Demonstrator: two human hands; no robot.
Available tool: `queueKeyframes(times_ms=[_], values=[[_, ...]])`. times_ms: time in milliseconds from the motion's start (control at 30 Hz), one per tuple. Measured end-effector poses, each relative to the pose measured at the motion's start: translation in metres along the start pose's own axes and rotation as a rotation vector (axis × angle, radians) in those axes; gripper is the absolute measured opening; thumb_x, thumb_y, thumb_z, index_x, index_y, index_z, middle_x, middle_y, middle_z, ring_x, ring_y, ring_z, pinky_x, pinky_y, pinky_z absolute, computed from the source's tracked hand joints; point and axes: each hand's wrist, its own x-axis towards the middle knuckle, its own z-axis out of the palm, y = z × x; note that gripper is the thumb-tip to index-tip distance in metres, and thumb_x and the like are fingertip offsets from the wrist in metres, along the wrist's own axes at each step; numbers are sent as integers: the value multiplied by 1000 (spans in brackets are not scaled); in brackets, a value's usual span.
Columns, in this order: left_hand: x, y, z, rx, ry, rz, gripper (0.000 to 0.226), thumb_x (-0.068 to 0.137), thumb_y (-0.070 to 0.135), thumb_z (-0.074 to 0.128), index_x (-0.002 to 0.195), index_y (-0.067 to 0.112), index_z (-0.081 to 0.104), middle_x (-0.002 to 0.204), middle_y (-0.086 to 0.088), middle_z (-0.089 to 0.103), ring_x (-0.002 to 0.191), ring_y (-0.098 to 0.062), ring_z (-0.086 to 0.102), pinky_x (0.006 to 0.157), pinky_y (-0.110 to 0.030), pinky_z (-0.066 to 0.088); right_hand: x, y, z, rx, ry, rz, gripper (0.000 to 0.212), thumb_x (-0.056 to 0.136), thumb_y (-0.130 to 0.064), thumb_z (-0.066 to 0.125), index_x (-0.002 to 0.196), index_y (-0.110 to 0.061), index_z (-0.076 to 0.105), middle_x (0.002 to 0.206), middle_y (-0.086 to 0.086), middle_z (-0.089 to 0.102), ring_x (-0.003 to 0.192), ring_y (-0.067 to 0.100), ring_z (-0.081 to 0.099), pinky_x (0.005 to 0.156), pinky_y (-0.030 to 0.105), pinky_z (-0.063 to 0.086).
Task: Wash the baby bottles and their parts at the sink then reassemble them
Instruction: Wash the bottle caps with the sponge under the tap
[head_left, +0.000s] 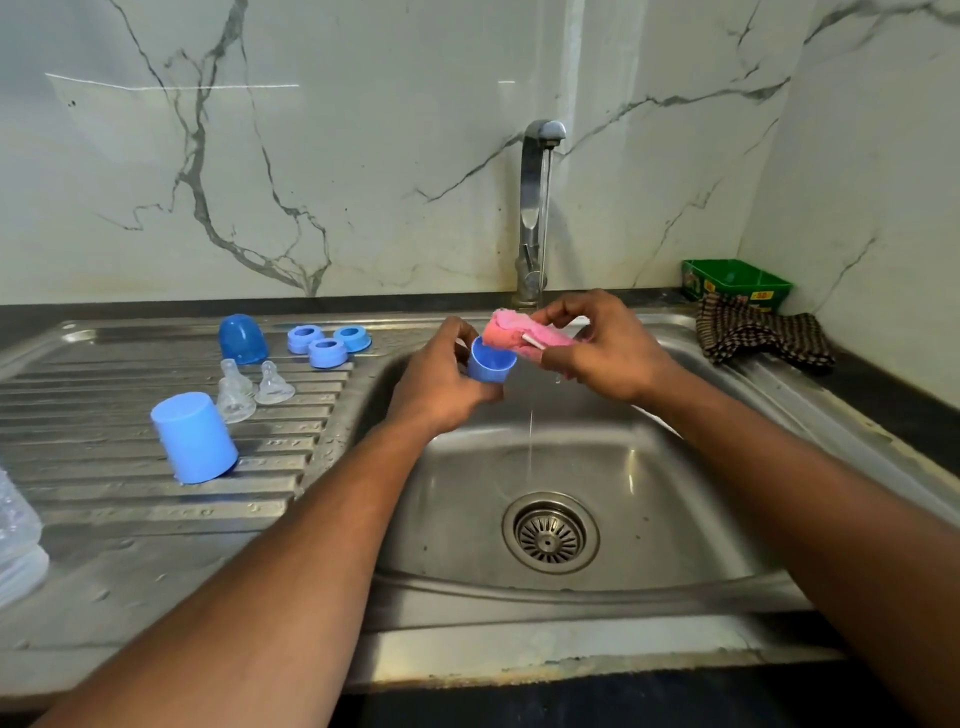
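Over the steel sink basin (649, 519) my left hand (441, 384) grips a small blue bottle cap (491, 361), its open mouth turned up and to the right. My right hand (608, 348) holds a pink sponge (519, 335) against the cap's rim. A thin stream of water falls from the tap (537, 208) past my hands. On the ribbed draining board (130, 499) lie a blue cap (193, 439) standing mouth down, a darker blue domed cap (241, 339), three blue screw rings (328, 343) and clear teats (252, 389).
A clear bottle (18, 540) shows partly at the left edge. A green box (737, 280) and a checked cloth (758, 332) sit on the dark counter at the back right. The drain strainer (550, 532) is in the basin floor.
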Motion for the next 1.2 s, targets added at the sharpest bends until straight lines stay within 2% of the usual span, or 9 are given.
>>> queueKeyframes(times_ms=[167, 267, 467, 567, 633, 733, 967, 1100, 1200], values=[[3, -3, -7, 125, 153, 210, 46, 67, 0, 79, 98, 26, 58, 107, -2, 56, 93, -23, 59, 73, -27, 48, -7, -16, 0, -186, -169, -61, 28, 84, -22, 75, 112, -17, 75, 80, -12, 63, 61, -7, 57, 54, 8, 36], [4, -4, -7, 189, 151, 290, 41, 69, -2, 75, 97, 25, 63, 107, 0, 52, 89, -20, 58, 72, -30, 51, -13, -17, 11, -312, -254, -76, 24, 89, -26, 72, 110, -15, 76, 89, 4, 70, 77, 14, 64, 62, 18, 44], [1, 3, -2, 235, 46, 437, 42, 67, 1, 78, 101, 25, 68, 105, 1, 54, 91, -23, 59, 76, -45, 52, -14, -8, 15, -49, 64, -7, 26, 73, -10, 82, 80, -16, 58, 79, 7, 66, 70, 27, 66, 63, 46, 58], [2, 9, 1, 209, 72, 473, 44, 65, 3, 80, 103, 22, 70, 105, 0, 56, 90, -22, 60, 78, -41, 52, -15, -7, 13, -78, 137, 13, 26, 73, -17, 80, 88, -15, 59, 78, 5, 67, 71, 26, 66, 63, 48, 58], [2, 8, -1, 164, 110, 443, 47, 62, 4, 83, 103, 23, 69, 104, 3, 56, 89, -18, 60, 78, -35, 51, -15, -6, 9, -291, 158, 103, 41, 75, -44, 78, 97, -20, 53, 83, 1, 64, 75, 24, 62, 64, 41, 55], [-1, 9, 1, 108, 119, 386, 54, 61, 6, 89, 107, 26, 68, 103, 6, 54, 91, -14, 59, 79, -28, 48, -17, -7, 3, -495, 157, 233, 50, 77, -68, 67, 82, -19, 54, 77, 1, 60, 73, 21, 56, 59, 32, 43], [0, 3, -1, 106, 129, 241, 54, 61, 7, 91, 108, 21, 67, 107, 0, 57, 92, -15, 55, 64, -12, 35, -16, -21, 0, -224, -121, 24, 17, 80, -9, 71, 96, -12, 75, 81, 5, 72, 75, 23, 66, 65, 29, 51], [-2, 4, 4, 81, 28, 251, 55, 61, 10, 92, 109, 18, 67, 111, -1, 61, 97, -16, 56, 76, -22, 42, -21, -14, -3, -577, -46, -38, 22, 89, -21, 67, 108, -27, 75, 99, 2, 74, 91, 25, 64, 76, 34, 51], [-6, 11, 1, -207, -208, 150, 53, 68, 1, 87, 117, 10, 68, 109, -4, 67, 91, -12, 64, 78, -30, 55, -30, -10, -25, -505, -118, -44, 11, 91, -24, 66, 94, -27, 77, 89, 2, 76, 80, 22, 66, 72, 35, 52]])
